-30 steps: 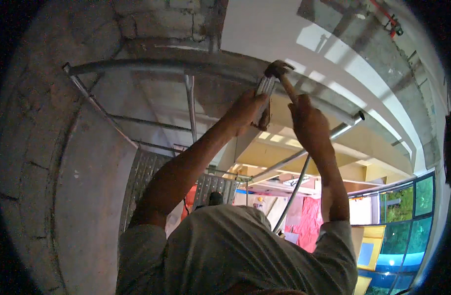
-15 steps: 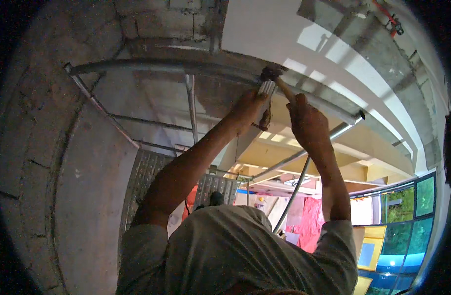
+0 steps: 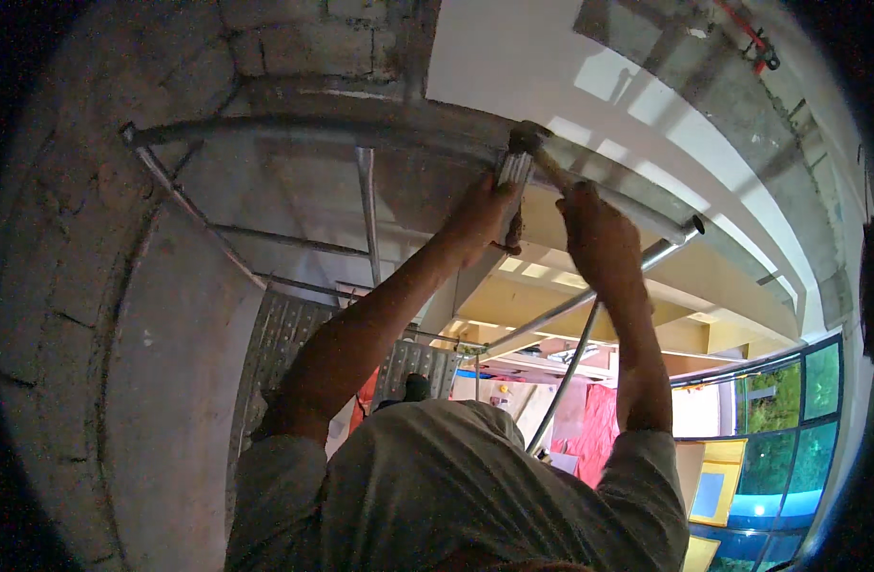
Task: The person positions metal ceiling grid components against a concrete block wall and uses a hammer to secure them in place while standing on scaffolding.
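Head view: likely steadying it, our left hand [image 3: 477, 217] clamps a silvery ridged metal bar [image 3: 516, 170], our right hand [image 3: 599, 234] a dark-headed wooden-handled hammer [image 3: 528, 139].

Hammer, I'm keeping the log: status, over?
Right hand gripping hammer. Left hand holding ribbed metal piece, hammer head at its upper end. Scaffold tube behind, clearance unclear.

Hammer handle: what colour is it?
The hammer handle is light brown, seen in the head view.

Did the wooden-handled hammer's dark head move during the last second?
Yes, slightly left: the dark hammer head sits farther from the round, grey metal scaffold tube's open end than it did one second ago.
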A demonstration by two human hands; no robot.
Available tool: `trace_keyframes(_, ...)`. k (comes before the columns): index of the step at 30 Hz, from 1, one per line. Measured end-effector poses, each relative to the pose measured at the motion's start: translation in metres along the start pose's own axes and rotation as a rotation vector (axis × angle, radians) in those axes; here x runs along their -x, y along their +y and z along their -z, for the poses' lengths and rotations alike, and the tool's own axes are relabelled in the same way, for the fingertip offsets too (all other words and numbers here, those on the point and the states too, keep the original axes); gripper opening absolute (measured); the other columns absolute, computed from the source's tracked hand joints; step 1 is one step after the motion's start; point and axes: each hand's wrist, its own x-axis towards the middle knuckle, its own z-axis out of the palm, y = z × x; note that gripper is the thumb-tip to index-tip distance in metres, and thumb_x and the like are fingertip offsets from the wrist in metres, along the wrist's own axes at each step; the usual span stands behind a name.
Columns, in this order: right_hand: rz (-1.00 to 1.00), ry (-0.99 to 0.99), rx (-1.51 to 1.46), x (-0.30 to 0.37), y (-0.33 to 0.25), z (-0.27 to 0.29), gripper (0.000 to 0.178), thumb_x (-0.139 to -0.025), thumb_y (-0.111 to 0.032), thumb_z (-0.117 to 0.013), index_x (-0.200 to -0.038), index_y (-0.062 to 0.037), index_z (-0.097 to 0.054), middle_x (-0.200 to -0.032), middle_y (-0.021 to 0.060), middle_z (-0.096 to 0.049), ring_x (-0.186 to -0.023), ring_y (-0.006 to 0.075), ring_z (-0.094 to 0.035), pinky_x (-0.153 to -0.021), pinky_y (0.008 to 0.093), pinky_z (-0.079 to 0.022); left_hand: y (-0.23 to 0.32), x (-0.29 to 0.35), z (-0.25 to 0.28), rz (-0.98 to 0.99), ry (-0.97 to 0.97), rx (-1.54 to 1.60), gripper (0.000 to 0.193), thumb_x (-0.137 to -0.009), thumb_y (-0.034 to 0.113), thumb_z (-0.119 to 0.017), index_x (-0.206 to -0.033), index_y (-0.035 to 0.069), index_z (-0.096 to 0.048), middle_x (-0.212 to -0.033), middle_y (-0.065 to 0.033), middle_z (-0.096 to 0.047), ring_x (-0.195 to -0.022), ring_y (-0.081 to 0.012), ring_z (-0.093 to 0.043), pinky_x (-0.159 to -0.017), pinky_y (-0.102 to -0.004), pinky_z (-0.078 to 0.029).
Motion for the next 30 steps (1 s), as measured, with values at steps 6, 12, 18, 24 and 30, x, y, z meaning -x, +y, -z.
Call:
trace_keyframes(6, 0.051, 0.239, -0.109, 0.005, -0.027, 0.034, 0.026, -0.096, -0.024, -0.055, -0.113, -0.0051, -0.048, -0.086, 0.0215, -0.065, -0.079, 0.0445, -0.064, -0.065, 0.0526, -0.051, -0.006, -0.002, 0.003, -0.101, 0.032, -0.007, 0.026, -0.101, 0.032, -0.041, -0.115, 0.010, -0.041, -0.077, -0.0074, -0.055, -0.054, -0.0184, -0.055, -0.047, -0.0380, -0.055)
trace_keyframes(12, 0.023, -0.028, -0.013, -0.003, 0.001, -0.010, 0.020, -0.097, -0.024, -0.052, -0.105, -0.0070, -0.045, -0.071, 0.0257, -0.061, -0.068, 0.0462, -0.062, -0.057, 0.0549, -0.046, -0.001, 0.002, -0.006, -0.089, 0.016, -0.039, 0.029, -0.101, 0.033, -0.040, -0.120, 0.010, -0.040, -0.077, -0.0074, -0.053, -0.058, -0.0191, -0.055, -0.049, -0.0381, -0.055)
trace_keyframes(18, -0.060, 0.279, -0.257, -0.003, -0.032, 0.037, 0.020, -0.097, -0.020, -0.053, -0.109, -0.0054, -0.047, -0.072, 0.0253, -0.062, -0.068, 0.0448, -0.063, -0.055, 0.0478, -0.046, -0.003, 0.003, 0.004, -0.045, 0.069, 0.026, 0.045, -0.098, 0.036, -0.048, -0.133, 0.009, -0.042, -0.117, -0.0081, -0.051, -0.104, -0.0192, -0.053, -0.070, -0.0348, -0.052)
trace_keyframes(24, -0.056, -0.096, -0.076, -0.002, -0.001, -0.006, 0.029, -0.098, -0.031, -0.050, -0.114, -0.0069, -0.047, -0.078, 0.0249, -0.065, -0.075, 0.0458, -0.064, -0.065, 0.0535, -0.051, -0.002, 0.004, 0.001, 0.050, -0.026, 0.019, 0.041, -0.099, 0.034, -0.046, -0.134, 0.013, -0.039, -0.112, -0.0057, -0.051, -0.091, -0.0188, -0.056, -0.062, -0.0409, -0.056)
trace_keyframes(30, -0.062, 0.081, -0.260, 0.001, -0.018, 0.017, 0.028, -0.097, -0.029, -0.051, -0.110, -0.0053, -0.044, -0.078, 0.0261, -0.065, -0.075, 0.0472, -0.064, -0.062, 0.0556, -0.049, 0.000, 0.009, 0.004, 0.045, 0.013, 0.032, 0.042, -0.100, 0.033, -0.046, -0.137, 0.016, -0.036, -0.104, -0.0042, -0.051, -0.080, -0.0164, -0.057, -0.058, -0.0389, -0.057)
